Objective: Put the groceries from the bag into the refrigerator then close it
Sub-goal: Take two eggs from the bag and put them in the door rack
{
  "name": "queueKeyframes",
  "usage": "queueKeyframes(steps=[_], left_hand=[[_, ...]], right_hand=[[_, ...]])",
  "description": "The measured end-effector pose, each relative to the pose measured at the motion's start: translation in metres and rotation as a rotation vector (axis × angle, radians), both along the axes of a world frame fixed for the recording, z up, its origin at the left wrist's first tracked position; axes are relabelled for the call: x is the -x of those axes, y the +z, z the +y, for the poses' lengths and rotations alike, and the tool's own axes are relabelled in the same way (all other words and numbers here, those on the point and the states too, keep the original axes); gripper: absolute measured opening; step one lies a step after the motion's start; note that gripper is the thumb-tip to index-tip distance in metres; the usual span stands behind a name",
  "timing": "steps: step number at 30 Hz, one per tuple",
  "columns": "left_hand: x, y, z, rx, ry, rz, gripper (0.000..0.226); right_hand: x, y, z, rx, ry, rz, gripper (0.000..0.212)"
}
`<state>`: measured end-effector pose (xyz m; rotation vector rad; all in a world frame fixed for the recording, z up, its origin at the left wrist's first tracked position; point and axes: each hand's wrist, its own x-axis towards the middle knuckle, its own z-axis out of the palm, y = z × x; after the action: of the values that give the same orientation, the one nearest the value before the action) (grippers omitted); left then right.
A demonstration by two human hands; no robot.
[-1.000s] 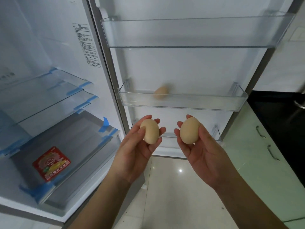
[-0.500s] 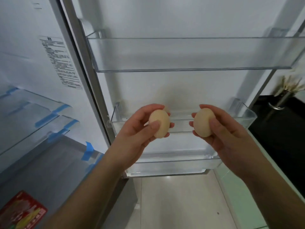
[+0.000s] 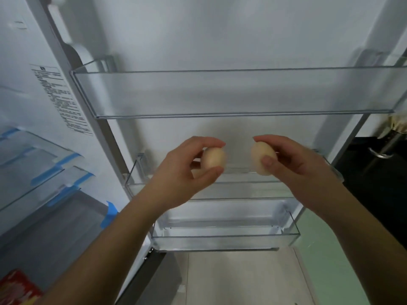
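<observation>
The refrigerator stands open, its door (image 3: 220, 40) facing me with clear plastic bins. My left hand (image 3: 182, 172) pinches a pale beige egg (image 3: 214, 160) between thumb and fingers. My right hand (image 3: 293, 164) grips a second beige egg (image 3: 262, 158) the same way. Both eggs hover just above the middle door bin (image 3: 242, 186), close to its front wall. An egg seen in that bin earlier is hidden behind my left hand.
An empty upper door bin (image 3: 220, 93) hangs above my hands, and a lower bin (image 3: 220, 236) below. Glass shelves with blue tape (image 3: 44, 164) fill the fridge interior at left. A black countertop (image 3: 378, 183) and green cabinet (image 3: 330, 271) lie to the right.
Both hands rose and reached forward with their eggs, from below the middle door bin to over it. The view tilted up, so the upper bin sits lower in frame.
</observation>
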<state>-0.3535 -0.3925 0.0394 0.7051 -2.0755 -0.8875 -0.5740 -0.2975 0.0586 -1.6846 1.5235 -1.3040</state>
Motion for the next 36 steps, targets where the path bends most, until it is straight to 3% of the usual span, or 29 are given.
queueKeyframes(steps=[9,12,16,24,36], left_hand=[[0.022,-0.002,-0.017,0.185,0.082,-0.244,0.046],[0.029,0.003,-0.018,0.174,0.123,-0.404,0.047],[0.041,0.007,-0.02,0.33,0.247,-0.696,0.046],[0.051,0.007,-0.031,0.322,0.2,-0.778,0.045],[0.063,0.003,-0.045,0.469,0.136,-0.985,0.031]], right_hand=[[0.015,-0.015,-0.038,-0.089,0.005,0.205,0.028],[0.019,-0.017,-0.049,-0.143,0.026,0.363,0.03],[0.018,-0.016,-0.06,-0.175,0.066,0.51,0.032],[0.014,-0.012,-0.068,-0.271,0.112,0.656,0.037],[0.011,-0.009,-0.076,-0.299,0.153,0.733,0.034]])
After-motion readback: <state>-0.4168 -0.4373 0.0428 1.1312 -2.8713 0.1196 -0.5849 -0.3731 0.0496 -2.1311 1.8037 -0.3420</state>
